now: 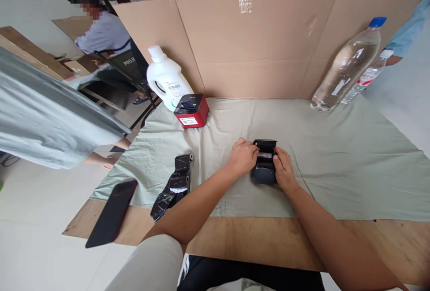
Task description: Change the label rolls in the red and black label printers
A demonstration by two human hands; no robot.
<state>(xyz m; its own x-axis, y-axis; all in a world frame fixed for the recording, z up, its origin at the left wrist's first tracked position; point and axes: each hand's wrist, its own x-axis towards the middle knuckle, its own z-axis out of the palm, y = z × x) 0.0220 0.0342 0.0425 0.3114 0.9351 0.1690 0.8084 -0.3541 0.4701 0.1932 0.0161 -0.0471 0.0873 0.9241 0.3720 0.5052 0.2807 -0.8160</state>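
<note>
Red-and-black box (191,110) sits at 11 o'clock on the grey-green cloth (352,161), white jug (167,78) touching behind it. Clear bottle (347,64) leans at 2 o'clock. Black bag (173,186) and dark phone (112,213) are seen at 8 o'clock.

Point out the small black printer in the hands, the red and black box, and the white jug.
small black printer (264,172): head view, lower body.
red and black box (191,111): head view, top face.
white jug (164,78): head view, front wall.
</note>
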